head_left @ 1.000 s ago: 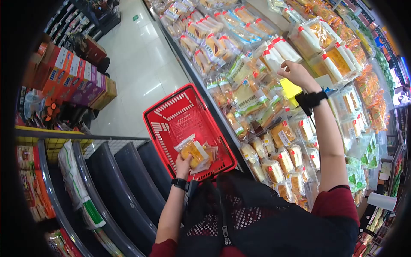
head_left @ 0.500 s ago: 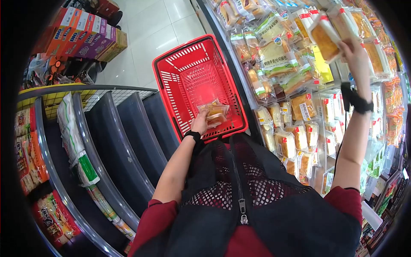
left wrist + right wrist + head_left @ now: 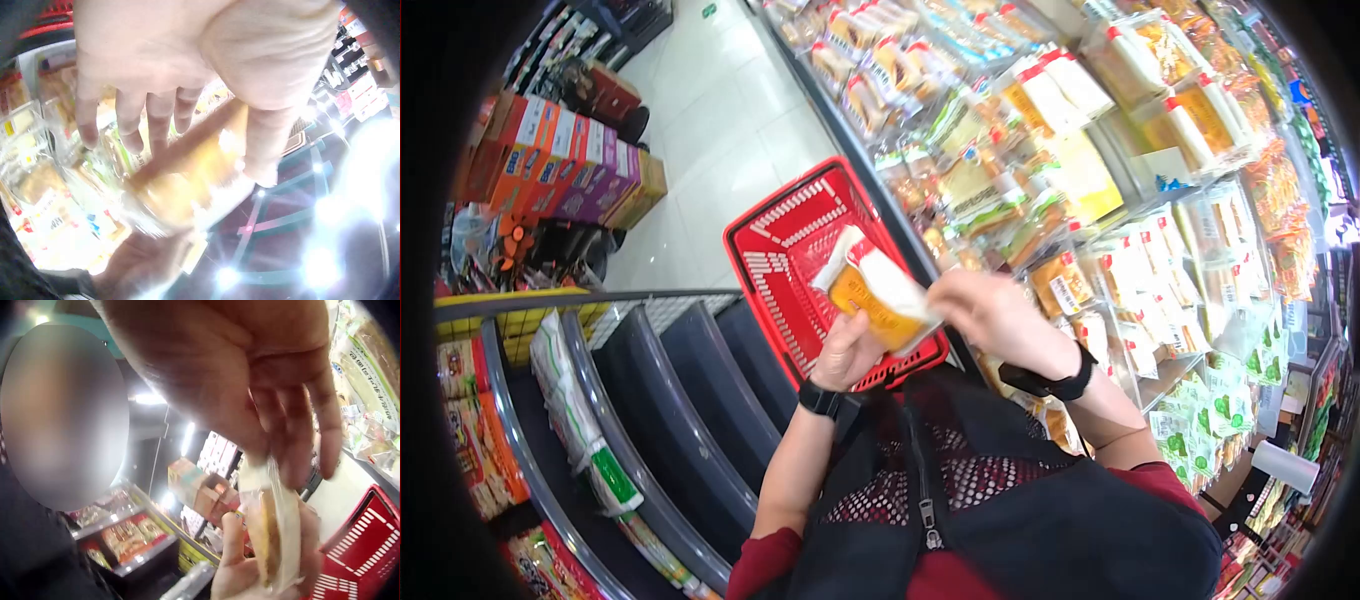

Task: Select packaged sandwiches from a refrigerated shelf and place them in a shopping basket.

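My left hand [image 3: 847, 352] holds a packaged bread loaf [image 3: 880, 305], golden with white wrapping and a red tab, above the red shopping basket [image 3: 798, 190]. In the left wrist view, its thumb lies on one side of the bread [image 3: 200, 178] and the fingers on the other. My right hand [image 3: 990, 315] is at the loaf's right end. The right wrist view shows my right thumb and fingers pinching the upper end of the wrapper [image 3: 269, 478], with my left hand [image 3: 234, 562] around the lower part. Much of the basket's inside is hidden behind the bread.
A display of packaged breads [image 3: 990, 190] slopes along the right, its dark edge beside the basket. Curved dark shelves [image 3: 670, 390] stand at left with noodle packs [image 3: 470, 440]. Stacked cartons [image 3: 560, 165] and a tiled floor [image 3: 720, 130] lie beyond.
My right hand has taken a packaged bread from the display and brought it left and down over the basket. The left hand stays over the basket, now on a white-and-golden pack.
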`<action>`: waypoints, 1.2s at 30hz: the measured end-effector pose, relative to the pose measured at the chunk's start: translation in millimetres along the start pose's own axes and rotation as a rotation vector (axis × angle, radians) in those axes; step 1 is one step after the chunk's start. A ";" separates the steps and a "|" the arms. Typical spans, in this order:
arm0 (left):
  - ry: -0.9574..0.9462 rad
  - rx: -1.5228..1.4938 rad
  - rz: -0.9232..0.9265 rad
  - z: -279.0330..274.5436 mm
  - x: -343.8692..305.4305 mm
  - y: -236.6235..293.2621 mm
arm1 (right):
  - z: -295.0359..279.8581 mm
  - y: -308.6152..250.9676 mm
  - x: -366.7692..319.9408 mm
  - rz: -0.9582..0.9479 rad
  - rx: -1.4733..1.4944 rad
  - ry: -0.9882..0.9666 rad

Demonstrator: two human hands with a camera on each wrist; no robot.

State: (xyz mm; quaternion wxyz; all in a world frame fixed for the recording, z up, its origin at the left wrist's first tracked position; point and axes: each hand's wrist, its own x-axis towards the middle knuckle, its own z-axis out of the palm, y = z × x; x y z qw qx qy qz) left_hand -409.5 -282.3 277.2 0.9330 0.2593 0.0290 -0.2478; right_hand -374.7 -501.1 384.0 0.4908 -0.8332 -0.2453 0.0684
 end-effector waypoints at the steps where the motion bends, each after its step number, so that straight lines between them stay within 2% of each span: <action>1: 0.158 0.070 -0.024 -5.7 -1.1 5.5 | -0.4 5.4 0.3 -0.076 -0.104 -0.042; 3: 0.344 0.152 -0.001 -31.6 -7.9 10.3 | -28.2 8.5 7.7 -0.076 -0.212 0.121; 4: 0.434 0.282 0.053 -50.0 -12.3 9.7 | -53.5 15.5 13.6 0.010 -0.291 0.196; 5: 0.520 0.431 0.086 -66.4 -18.8 9.6 | -77.4 13.6 21.9 0.091 -0.346 0.353; 6: 0.587 0.622 0.090 -96.7 -27.1 5.4 | -107.5 23.5 33.5 0.135 -0.326 0.399; 7: 0.655 0.811 0.100 -129.5 -35.0 -0.6 | -136.5 47.0 46.1 0.088 -0.440 0.450; 8: 0.682 0.988 0.055 -156.2 -43.5 -6.3 | -157.9 60.2 57.0 0.207 -0.503 0.468; 9: 0.712 1.164 0.012 -174.5 -51.7 -11.7 | -177.5 85.8 64.8 0.244 -0.539 0.401; 10: 0.790 1.484 -0.149 -182.0 -56.9 -15.0 | -193.8 114.9 71.7 0.309 -0.592 0.290; 11: 0.764 1.580 -0.168 -167.4 -59.6 -17.8 | -195.8 132.5 75.9 0.298 -0.594 0.294; 13: 0.623 1.789 -0.307 -187.8 -64.5 -28.9 | -192.7 155.4 86.7 0.439 -0.748 0.166; 14: 0.604 1.682 -0.352 -183.0 -64.9 -32.4 | -190.4 160.3 91.4 0.481 -0.763 0.091; 15: 0.530 1.841 -0.358 -195.4 -64.4 -40.0 | -186.9 159.9 95.3 0.474 -0.764 0.066; 17: 0.439 1.918 -0.380 -207.7 -61.1 -53.6 | -176.2 161.8 97.9 0.484 -0.828 0.046; 19: 0.383 1.920 -0.519 -202.4 -52.0 -60.8 | -175.0 179.4 97.4 0.403 -0.884 0.092; 20: 0.355 1.970 -0.425 -195.0 -50.9 -63.6 | -179.2 185.9 95.4 0.290 -0.846 0.095; 23: 0.335 2.069 -0.201 -202.6 -53.6 -75.0 | -191.4 173.0 86.6 0.214 -0.944 0.231; 25: 0.376 1.877 -0.375 -240.1 -57.8 -90.3 | -202.8 151.1 76.1 0.147 -0.860 0.358; 26: 0.374 1.843 -0.342 -242.2 -62.4 -91.9 | -204.6 122.6 69.6 0.304 -0.766 0.367; 28: 0.392 1.780 -0.285 -248.6 -71.9 -91.4 | -197.9 74.4 52.9 0.310 -0.689 0.508; 29: 0.395 1.757 -0.227 -250.4 -72.9 -89.6 | -186.2 44.9 42.2 0.264 -0.551 0.605; 30: 0.398 1.758 -0.233 -238.7 -69.5 -82.0 | -186.1 41.2 31.9 0.119 -0.405 0.657; 32: 0.488 1.221 -0.375 -178.9 -53.3 -54.0 | -165.0 11.8 12.3 0.043 -0.335 0.702; 33: 0.487 1.223 -0.377 -152.3 -48.2 -43.5 | -152.9 6.2 3.6 0.014 -0.339 0.716; 35: 0.333 0.556 -0.279 -98.5 -35.9 -22.4 | -108.4 8.5 -4.5 -0.133 -0.062 0.609; 36: 0.326 0.560 -0.278 -97.2 -32.2 -21.4 | -110.6 8.2 -5.0 -0.135 -0.066 0.615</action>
